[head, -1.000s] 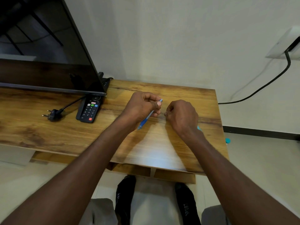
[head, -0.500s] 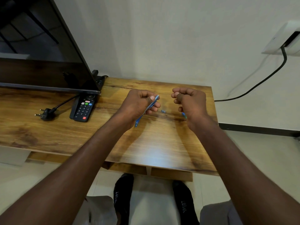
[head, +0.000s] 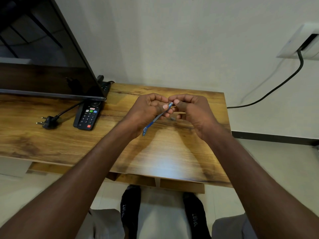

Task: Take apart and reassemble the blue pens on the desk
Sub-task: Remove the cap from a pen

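A blue pen barrel (head: 156, 119) slants from upper right down to lower left above the wooden desk (head: 164, 152). My left hand (head: 148, 109) grips its upper half between thumb and fingers. My right hand (head: 191, 111) is closed at the barrel's open top end, pinching something thin there that its fingers mostly hide. A small grey pen part (head: 172, 119) lies on the desk just below the two hands.
A black remote (head: 88, 116) and a loose black plug (head: 47, 121) with its cable lie at the left, in front of a dark screen (head: 43, 57). A black cable (head: 269, 94) runs from a wall socket at the right. My feet in black socks show below the desk edge.
My hands were apart half a second ago; the right hand has come back in to the top end of the barrel. The left hand keeps its grip on the barrel.
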`<move>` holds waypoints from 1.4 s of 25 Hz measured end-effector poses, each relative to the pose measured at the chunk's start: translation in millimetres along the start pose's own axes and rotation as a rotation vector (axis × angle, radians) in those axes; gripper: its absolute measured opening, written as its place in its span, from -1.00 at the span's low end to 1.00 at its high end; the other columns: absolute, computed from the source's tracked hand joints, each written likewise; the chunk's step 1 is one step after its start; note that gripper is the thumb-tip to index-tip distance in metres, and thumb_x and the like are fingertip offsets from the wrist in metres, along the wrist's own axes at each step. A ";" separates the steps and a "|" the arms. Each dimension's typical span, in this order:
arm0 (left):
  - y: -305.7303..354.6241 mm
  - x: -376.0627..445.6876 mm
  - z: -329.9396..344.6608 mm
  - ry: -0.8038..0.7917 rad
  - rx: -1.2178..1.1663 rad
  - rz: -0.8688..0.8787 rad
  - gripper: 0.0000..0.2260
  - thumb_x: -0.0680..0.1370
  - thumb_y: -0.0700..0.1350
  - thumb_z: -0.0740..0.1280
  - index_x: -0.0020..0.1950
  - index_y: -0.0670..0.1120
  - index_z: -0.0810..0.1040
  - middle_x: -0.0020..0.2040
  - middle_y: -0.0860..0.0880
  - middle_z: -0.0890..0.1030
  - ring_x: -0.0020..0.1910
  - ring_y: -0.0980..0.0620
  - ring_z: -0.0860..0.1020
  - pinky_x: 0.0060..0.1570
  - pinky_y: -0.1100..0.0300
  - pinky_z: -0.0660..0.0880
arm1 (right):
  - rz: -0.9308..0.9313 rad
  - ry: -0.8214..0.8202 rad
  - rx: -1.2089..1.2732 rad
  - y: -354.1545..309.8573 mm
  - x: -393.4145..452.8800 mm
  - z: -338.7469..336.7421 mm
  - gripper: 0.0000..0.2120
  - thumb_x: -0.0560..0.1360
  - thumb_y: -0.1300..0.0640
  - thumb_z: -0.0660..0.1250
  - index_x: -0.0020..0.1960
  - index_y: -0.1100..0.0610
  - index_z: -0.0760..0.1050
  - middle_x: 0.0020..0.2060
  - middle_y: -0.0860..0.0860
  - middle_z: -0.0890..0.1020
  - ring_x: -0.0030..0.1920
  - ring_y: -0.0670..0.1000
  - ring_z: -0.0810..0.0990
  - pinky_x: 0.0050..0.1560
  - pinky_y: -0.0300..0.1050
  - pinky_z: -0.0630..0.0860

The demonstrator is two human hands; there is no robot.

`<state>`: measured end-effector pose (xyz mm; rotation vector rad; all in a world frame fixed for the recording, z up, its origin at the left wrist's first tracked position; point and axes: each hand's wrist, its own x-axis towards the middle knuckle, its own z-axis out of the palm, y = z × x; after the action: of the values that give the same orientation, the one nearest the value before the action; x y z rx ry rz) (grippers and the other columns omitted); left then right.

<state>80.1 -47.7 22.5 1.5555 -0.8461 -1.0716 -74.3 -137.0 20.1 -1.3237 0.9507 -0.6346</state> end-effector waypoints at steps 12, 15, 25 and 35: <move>2.4 -2.0 -6.2 -0.011 -0.009 0.012 -0.85 0.65 -0.26 0.38 0.20 -0.24 0.62 -0.08 -0.19 0.77 -0.10 -0.08 0.74 -0.02 0.10 0.67 | -0.089 -0.008 0.017 -1.7 -1.1 1.4 -0.92 0.60 0.31 0.42 0.02 0.24 0.70 -0.17 0.14 0.76 -0.17 0.02 0.71 -0.21 -0.15 0.63; 2.3 -2.4 -5.7 -0.021 -0.004 0.006 -0.86 0.66 -0.25 0.38 0.19 -0.24 0.63 -0.09 -0.19 0.77 -0.10 -0.09 0.74 -0.05 0.11 0.67 | -0.091 0.003 -0.014 -1.5 -1.6 3.1 -0.91 0.62 0.31 0.40 0.03 0.25 0.69 -0.19 0.13 0.74 -0.19 0.00 0.69 -0.23 -0.15 0.63; -6.2 -1.5 7.1 0.061 0.074 -0.105 -0.89 0.65 -0.30 0.37 0.17 -0.26 0.61 -0.02 -0.34 0.71 -0.21 -0.13 0.74 -0.16 0.10 0.71 | 0.032 0.252 -0.136 4.4 4.4 -14.4 -0.90 0.61 0.20 0.40 0.01 0.10 0.70 -0.14 -0.01 0.76 -0.13 -0.04 0.71 -0.19 -0.10 0.60; -28.0 -3.0 39.8 0.084 0.689 0.111 -0.90 0.52 -0.10 0.54 0.01 -0.03 0.69 -0.25 0.05 0.67 -0.23 0.13 0.60 -0.21 0.20 0.46 | 0.107 0.153 -0.997 23.8 -1.3 -57.6 -0.83 0.47 0.06 0.58 0.00 0.00 0.63 -0.03 0.01 0.67 -0.01 0.08 0.63 -0.12 -0.08 0.50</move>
<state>41.8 -52.3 -7.4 2.0660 -1.3124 -0.6506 -127.5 -161.4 -1.5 -2.0839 1.5499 -0.1454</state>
